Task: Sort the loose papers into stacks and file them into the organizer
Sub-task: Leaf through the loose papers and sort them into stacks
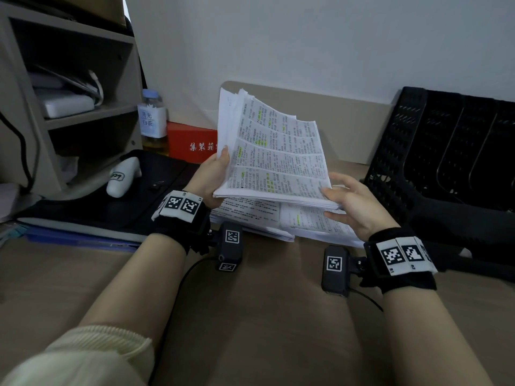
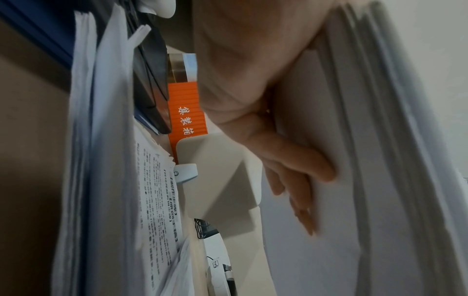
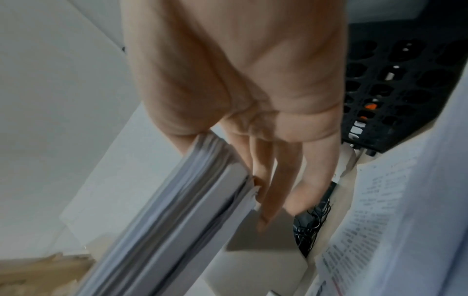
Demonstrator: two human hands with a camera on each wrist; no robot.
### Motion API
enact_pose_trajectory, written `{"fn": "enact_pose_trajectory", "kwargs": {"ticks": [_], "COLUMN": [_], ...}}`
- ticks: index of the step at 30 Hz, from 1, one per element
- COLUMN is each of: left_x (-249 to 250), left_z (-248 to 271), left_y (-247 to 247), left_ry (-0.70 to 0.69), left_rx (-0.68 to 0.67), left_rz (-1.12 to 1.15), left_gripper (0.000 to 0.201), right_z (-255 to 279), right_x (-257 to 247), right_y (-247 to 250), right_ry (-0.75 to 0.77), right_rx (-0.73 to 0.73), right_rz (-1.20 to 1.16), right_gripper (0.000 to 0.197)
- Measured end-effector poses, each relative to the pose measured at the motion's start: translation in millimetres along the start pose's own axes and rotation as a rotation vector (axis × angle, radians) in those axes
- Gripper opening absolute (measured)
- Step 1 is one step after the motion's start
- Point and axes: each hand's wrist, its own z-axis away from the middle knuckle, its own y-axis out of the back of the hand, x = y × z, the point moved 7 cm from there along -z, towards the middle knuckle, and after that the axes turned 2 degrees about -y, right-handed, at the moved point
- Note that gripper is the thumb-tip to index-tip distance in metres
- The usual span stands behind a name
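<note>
A thick stack of printed papers (image 1: 273, 151) with green highlights is held tilted up above the desk. My left hand (image 1: 211, 174) grips its left edge, thumb on top and fingers (image 2: 298, 172) flat against the underside of the stack (image 2: 380, 160). My right hand (image 1: 351, 201) pinches the lower right corner, and in the right wrist view the stack (image 3: 177, 210) sits between thumb and fingers (image 3: 268, 190). More loose papers (image 1: 250, 215) lie on the desk beneath. The black mesh organizer (image 1: 446, 151) stands at the right, its slots showing no papers.
A red box (image 1: 192, 143) and a tea bottle (image 1: 152, 121) stand against the wall. A black bag (image 1: 117, 201) with a white device (image 1: 122, 176) lies at the left on blue folders (image 1: 80, 238). A wooden shelf unit (image 1: 69, 107) fills the far left.
</note>
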Motion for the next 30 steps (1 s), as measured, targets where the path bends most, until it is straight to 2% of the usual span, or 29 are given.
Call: {"fn": "enact_pose_trajectory", "kwargs": {"ticks": [6, 12, 16, 21, 25, 30], "left_x": [7, 11, 16, 11, 12, 23], "left_z": [4, 7, 12, 12, 16, 17], "left_y": [-4, -10, -19, -18, -17, -12], "left_ry": [-0.038, -0.048, -0.062, -0.051, -0.043, -0.083], "left_rx": [-0.008, -0.048, -0.080, -0.073, -0.094, 0.001], "left_rz": [-0.046, -0.016, -0.050, -0.013, -0.044, -0.174], "left_gripper": [0.053, 0.049, 0.046, 0.060, 0.055, 0.038], "right_z": [-1, 1, -2, -3, -3, -5], "right_x": [-1, -3, -3, -4, -3, 1], "right_y": [2, -1, 1, 11, 18, 31], "right_ry": [0.019, 0.034, 0.073, 0.150, 0.173, 0.188], "right_rx": [0.044, 0.064, 0.178, 0.307, 0.362, 0.484], "right_rz": [-0.088, -0.122, -0.198, -0.192, -0.265, -0.239], "right_gripper": [0.037, 0.016, 0.012, 0.008, 0.010, 0.016]}}
